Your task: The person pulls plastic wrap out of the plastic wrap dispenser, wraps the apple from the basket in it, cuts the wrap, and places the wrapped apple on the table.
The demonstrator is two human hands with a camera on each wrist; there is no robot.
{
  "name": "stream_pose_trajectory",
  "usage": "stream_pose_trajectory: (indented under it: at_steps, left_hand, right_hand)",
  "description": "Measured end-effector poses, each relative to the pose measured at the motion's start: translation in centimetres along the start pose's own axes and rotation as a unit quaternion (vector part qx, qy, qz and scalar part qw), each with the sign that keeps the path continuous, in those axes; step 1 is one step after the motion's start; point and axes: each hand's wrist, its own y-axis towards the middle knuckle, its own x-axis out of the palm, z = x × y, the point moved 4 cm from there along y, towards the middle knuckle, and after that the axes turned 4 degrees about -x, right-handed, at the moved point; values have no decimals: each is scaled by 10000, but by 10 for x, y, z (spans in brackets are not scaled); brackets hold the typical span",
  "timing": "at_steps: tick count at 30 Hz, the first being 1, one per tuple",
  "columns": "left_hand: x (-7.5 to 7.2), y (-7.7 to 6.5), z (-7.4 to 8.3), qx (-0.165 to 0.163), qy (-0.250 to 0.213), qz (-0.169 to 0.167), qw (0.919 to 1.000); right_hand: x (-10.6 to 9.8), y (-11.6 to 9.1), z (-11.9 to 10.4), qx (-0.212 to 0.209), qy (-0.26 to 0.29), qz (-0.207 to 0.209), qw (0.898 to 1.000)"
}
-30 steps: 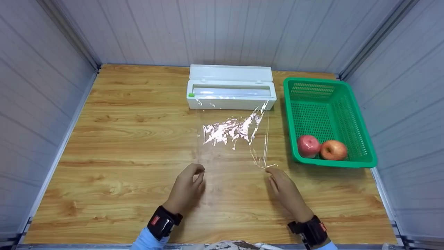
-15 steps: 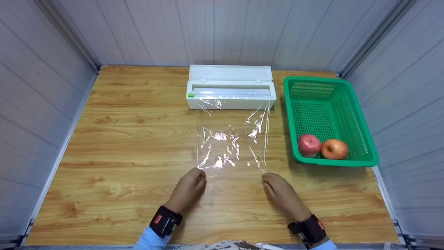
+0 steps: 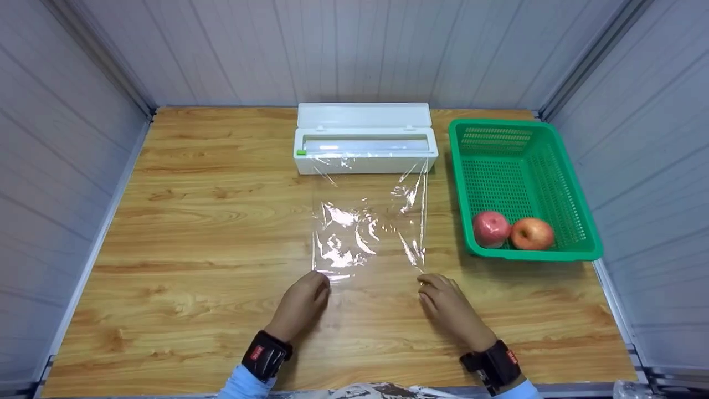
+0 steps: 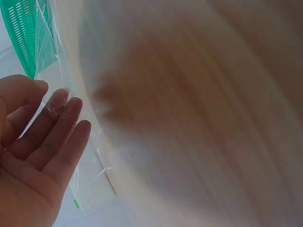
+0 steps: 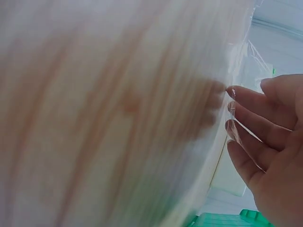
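Observation:
A sheet of clear plastic wrap (image 3: 365, 238) stretches from a white dispenser box (image 3: 365, 164) toward me over the wooden table. My left hand (image 3: 299, 305) pinches its near left corner; in the left wrist view the thumb and index finger are close together, with film across the other fingertips. At the near right corner, my right hand (image 3: 454, 310) touches the film with its fingers down. The right wrist view has those fingers (image 5: 260, 125) fairly straight, film clinging to the tips and the thumb apart. Inside the box, whose lid (image 3: 364, 115) is raised, lies the film roll (image 3: 365, 146).
To the right stands a green basket (image 3: 570, 255) holding a red apple (image 3: 491, 229) and a lighter apple (image 3: 532, 233). A green slider (image 3: 301, 152) sits at the left end of the box's edge. Panel walls border the table (image 3: 194, 233) at the back and sides.
Both hands have come slightly toward the person, drawing the film longer and flatter. The right hand's fingers have spread from a pinch and lowered. Box and basket stay in place; the camera shifts slightly.

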Motion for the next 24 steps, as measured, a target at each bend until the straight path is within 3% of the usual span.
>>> stream_pose_trajectory:
  at_steps: [7, 15, 18, 22, 24]
  left_hand:
    - [5, 1, -3, -6, 23, -24, 10000]
    - [4, 2, -3, 64, 220, -69, 9997]
    - [4, 1, -2, 212, 382, -56, 9990]
    - [4, 0, -1, 330, 509, 14, 9982]
    - [4, -1, 0, 351, 536, 38, 9979]
  right_hand:
    - [-6, -4, 4, 94, 124, -24, 9999]
    - [-12, -13, 10, 330, 1271, -308, 9909]
    - [-14, -17, 10, 486, 2154, -470, 9742]
    - [-20, -21, 15, 975, 3308, -465, 9375]
    - [-25, -22, 18, 1263, 3571, -436, 9245]
